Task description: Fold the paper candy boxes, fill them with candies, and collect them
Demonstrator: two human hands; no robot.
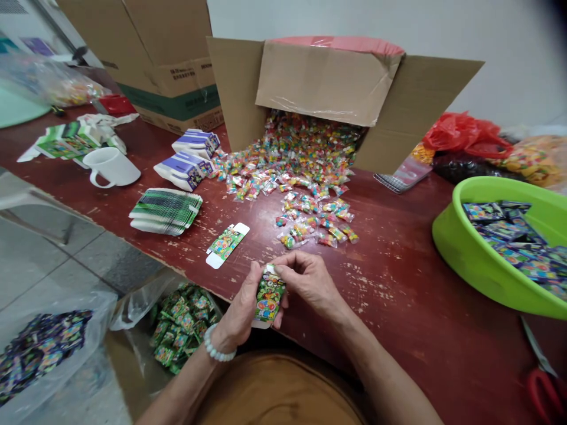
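My left hand [241, 313] grips a small green printed carton [268, 298] upright at the near edge of the red-brown table [398, 295]. My right hand [305, 280] pinches the carton's top flap, fingers closed on it. A flat, unfolded green carton [227, 244] lies on the table just beyond my hands. A spill of small colourful wrapped candies [305, 177] runs from an open cardboard box [328, 82] lying on its side toward my hands.
Stack of flat green cartons [166, 211], purple-white cartons [188, 159] and a white mug [110, 167] at left. Green basin [482, 265] with dark packets at right; red scissors [544, 383] near it. Below the table edge, a bag of filled green cartons [181, 324].
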